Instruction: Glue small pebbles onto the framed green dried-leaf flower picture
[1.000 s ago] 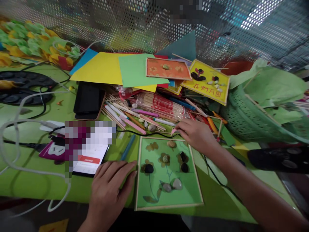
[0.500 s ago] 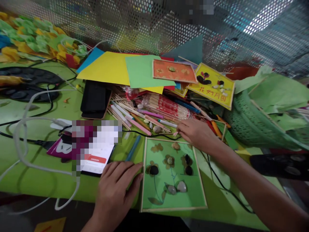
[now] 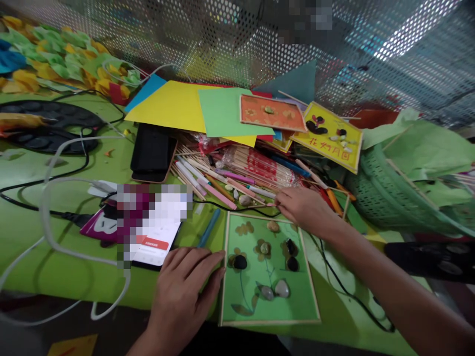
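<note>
A green picture card [image 3: 256, 309] with a thin wooden-stick frame lies on the table's near part. Drawn stems, brown flower shapes and several black, grey and tan pebbles [image 3: 282, 288] decorate it. My left hand [image 3: 189, 287] rests palm down at the card's left edge, fingers stretched out and thumb apart, fingertips against the frame. Beyond the card's top edge, my right hand [image 3: 302, 210] has its fingers pinched together beside the pile of pens and sticks [image 3: 230, 188]. A small pinkish end shows at its fingertips; what it belongs to is unclear.
A lit phone [image 3: 158, 242], a teal pen [image 3: 209, 228] and cables lie left of the card. Behind are coloured paper sheets [image 3: 166, 106], an orange picture [image 3: 272, 112] and a yellow picture [image 3: 328, 136]. A green basket [image 3: 393, 185] stands right, a black palette [image 3: 48, 123] far left.
The whole scene has shifted slightly to the right in view. Both hands keep nearly the same places relative to the card and the pile.
</note>
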{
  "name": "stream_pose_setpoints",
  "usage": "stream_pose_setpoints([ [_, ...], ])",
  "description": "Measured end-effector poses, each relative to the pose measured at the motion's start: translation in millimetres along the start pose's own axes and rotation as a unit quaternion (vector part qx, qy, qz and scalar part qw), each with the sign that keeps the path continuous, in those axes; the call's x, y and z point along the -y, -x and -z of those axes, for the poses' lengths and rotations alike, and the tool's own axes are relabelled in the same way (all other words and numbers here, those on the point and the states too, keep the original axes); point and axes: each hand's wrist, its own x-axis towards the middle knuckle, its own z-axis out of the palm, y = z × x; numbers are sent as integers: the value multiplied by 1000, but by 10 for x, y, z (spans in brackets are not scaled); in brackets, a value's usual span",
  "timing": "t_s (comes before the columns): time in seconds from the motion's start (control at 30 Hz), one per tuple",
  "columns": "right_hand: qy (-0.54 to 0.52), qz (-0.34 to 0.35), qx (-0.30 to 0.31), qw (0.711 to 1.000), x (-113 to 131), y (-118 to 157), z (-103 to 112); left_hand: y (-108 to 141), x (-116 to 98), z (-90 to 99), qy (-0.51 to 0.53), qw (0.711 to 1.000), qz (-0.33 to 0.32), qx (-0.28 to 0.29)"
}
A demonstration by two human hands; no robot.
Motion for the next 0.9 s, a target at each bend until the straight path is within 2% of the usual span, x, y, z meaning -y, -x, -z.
stream_pose_setpoints([
  [0.17,-74,-12,0,997,126,-57,71,14,5,-7,0,1000,-3,6],
  [0.4,4,3,16,1000,330,-280,90,17,17,-9,6,1000,-5,-1],
  [0.67,20,-12,34,999,313,-312,59,16,5,1,19,1000,-1,-8],
  [0.8,-61,-57,0,997,214,-98,251,24,11,11,25,1000,-7,-7],
  [0.9,-158,-105,-4,982,150,364,489,24,22,16,27,1000,-15,-6],
])
